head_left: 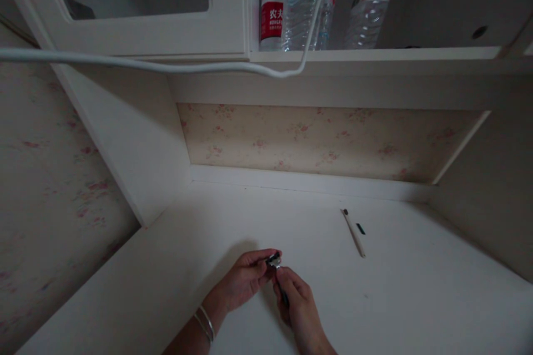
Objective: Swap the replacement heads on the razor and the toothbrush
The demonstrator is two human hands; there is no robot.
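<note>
Both hands meet low in the middle of the head view, just above the white desktop (225, 211). My right hand (300, 302) is closed around the dark handle of a small tool (284, 295) with a silver head, which points up and away. From the left, my left hand (244, 282) pinches a small dark piece (272, 257) at that silver head, thumb and fingers together. Whether the piece is joined to the tool I cannot tell. Fingers hide much of both.
To the right on the desktop lie a slim pale stick with a dark tip (353, 236), like a toothbrush, and a short dark green strip (360, 228). Overhead, a shelf (395, 54) holds several bottles (306, 16). A white cable (187, 67) crosses in front of it.
</note>
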